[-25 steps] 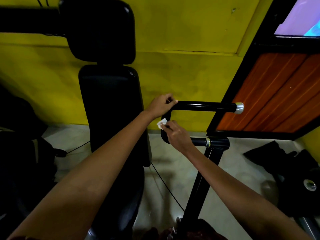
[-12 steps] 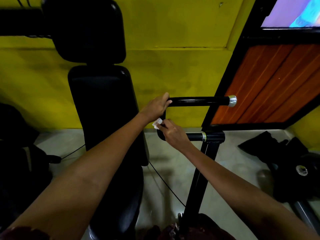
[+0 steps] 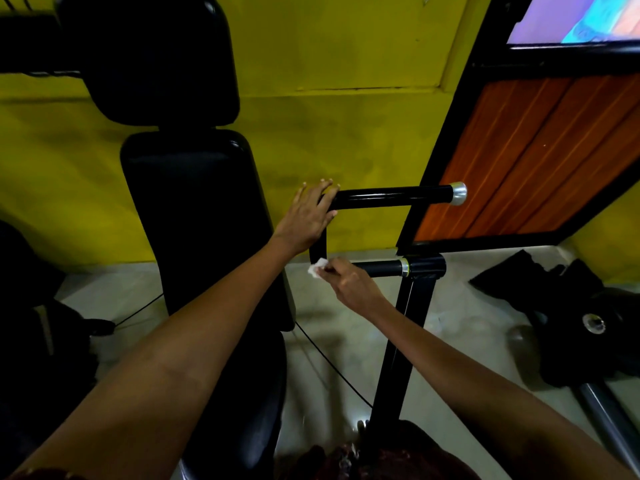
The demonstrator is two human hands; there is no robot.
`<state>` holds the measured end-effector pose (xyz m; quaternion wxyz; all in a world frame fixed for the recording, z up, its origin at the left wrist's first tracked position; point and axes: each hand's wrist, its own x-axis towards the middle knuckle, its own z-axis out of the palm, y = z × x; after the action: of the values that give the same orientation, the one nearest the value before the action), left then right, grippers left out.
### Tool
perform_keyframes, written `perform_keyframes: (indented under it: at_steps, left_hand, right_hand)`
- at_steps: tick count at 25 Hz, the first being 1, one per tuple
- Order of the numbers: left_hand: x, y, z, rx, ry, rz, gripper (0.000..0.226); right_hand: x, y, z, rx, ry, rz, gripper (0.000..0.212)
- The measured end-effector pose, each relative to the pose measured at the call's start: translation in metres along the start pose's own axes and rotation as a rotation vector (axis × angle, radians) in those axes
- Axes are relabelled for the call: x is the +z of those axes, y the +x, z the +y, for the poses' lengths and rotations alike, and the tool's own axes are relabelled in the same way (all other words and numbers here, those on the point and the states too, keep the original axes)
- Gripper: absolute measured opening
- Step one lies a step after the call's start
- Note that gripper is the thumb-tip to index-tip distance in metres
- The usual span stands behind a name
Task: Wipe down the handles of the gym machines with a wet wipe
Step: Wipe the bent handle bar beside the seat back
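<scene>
While the left hand steadies the corner of the black handle, its fingers lying fairly straight over the top bar and the thumb tucked underneath, the right hand pinches a small white wet wipe against the lower bend. That wipe sits at the bottom-left corner of the U-shaped frame, where the short vertical piece meets the lower bar.

To do this step well, I judge the wipe should be wrapped around the tube rather than dabbed on 1 face, then drawn along the lower bar toward the silver collar, turning the wrist so the underside gets covered too. Keeping the left hand planted should stop the frame from swinging under pressure. The wipe looks crumpled to a small wad, so opening it to a fresh face would probably clean better.

As for looks, the handle is glossy black tubing with 2 horizontal bars; the upper one ends in a silver cap and catches a bright sheen along its length. It stands on a black post, just beside the padded black seat back.
</scene>
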<state>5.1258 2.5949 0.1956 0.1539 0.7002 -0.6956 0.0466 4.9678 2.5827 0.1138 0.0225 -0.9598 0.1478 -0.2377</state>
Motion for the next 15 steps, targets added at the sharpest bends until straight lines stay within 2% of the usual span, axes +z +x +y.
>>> perform_keyframes:
  at_steps: [2, 3, 6, 7, 8, 10, 11, 13, 14, 15]
  left_hand:
    - [0.001, -0.002, 0.001, -0.03, 0.046, -0.002, 0.052]
    - [0.002, -0.003, 0.003, -0.055, 0.069, -0.007, 0.052]
    - [0.006, -0.003, 0.008, -0.13, 0.119, -0.023, 0.051]
    - [0.007, -0.003, 0.01, -0.147, 0.122, -0.025, 0.051]
    - [0.008, -0.003, 0.011, -0.157, 0.122, -0.02, 0.052]
    - [0.008, -0.004, 0.014, -0.173, 0.119, -0.024, 0.054]
    - [0.008, -0.005, 0.015, -0.187, 0.109, -0.036, 0.055]
    - [0.008, -0.006, 0.018, -0.223, 0.056, -0.044, 0.059]
    - [0.008, -0.007, 0.019, -0.242, 0.018, -0.042, 0.061]
    - [0.007, -0.008, 0.021, -0.258, -0.02, -0.043, 0.065]
  right_hand:
    - [0.001, -0.017, 0.004, 0.05, 0.055, -0.032, 0.031]
    - [-0.001, -0.02, 0.006, 0.125, 0.117, 0.003, 0.031]
    - [-0.016, -0.006, 0.006, 0.585, 0.359, 0.212, 0.028]
    - [-0.018, 0.001, 0.004, 0.726, 0.411, 0.208, 0.029]
    - [-0.018, 0.007, 0.001, 0.792, 0.425, 0.134, 0.03]
    - [-0.009, 0.007, -0.013, 0.73, 0.335, -0.084, 0.035]
    - [-0.007, 0.005, -0.024, 0.69, 0.288, -0.139, 0.035]
    - [-0.003, 0.008, -0.037, 0.76, 0.335, -0.106, 0.022]
    - [-0.005, 0.017, -0.035, 0.878, 0.456, -0.063, 0.022]
    - [-0.007, 0.028, -0.03, 1.05, 0.661, -0.016, 0.03]
